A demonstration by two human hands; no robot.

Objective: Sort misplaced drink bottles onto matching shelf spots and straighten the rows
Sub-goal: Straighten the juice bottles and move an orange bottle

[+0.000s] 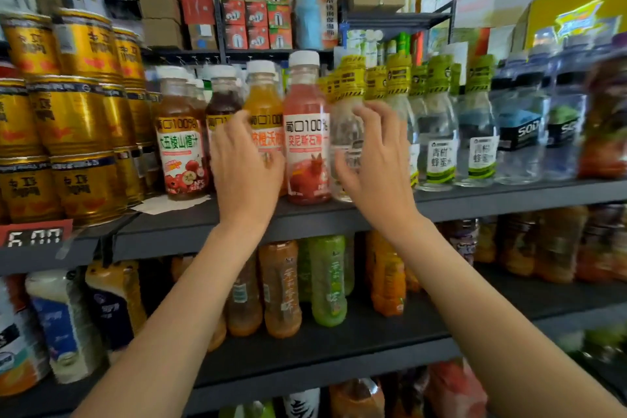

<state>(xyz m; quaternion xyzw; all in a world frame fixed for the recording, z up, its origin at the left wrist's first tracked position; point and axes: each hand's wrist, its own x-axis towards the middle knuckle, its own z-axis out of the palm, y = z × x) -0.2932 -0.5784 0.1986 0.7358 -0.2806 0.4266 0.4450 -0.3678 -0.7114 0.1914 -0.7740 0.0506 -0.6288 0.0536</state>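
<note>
Forearms reach up from the near edge toward the dark shelf (305,214). My left hand (246,159) lies with relaxed fingers against the front of the orange juice bottle (263,105), covering most of its label and the lower part of the dark juice bottle (222,95) to its left. My right hand (371,153) curves loosely around a clear bottle (344,132) at the shelf front; whether it truly grips or only touches, I cannot tell, the blur hides it. Between my hands stands the red pomegranate bottle (307,132), upright and unobstructed, with the hawthorn bottle (179,146) further left. Gold cans (74,119) are stacked at far left, with a price tag (35,236) below them. Right of my hand run clear yellow-capped bottles (439,125), then soda waters (522,125). Farther back, red boxes (256,22) and a blue flask (308,20) sit on a rear rack.
</note>
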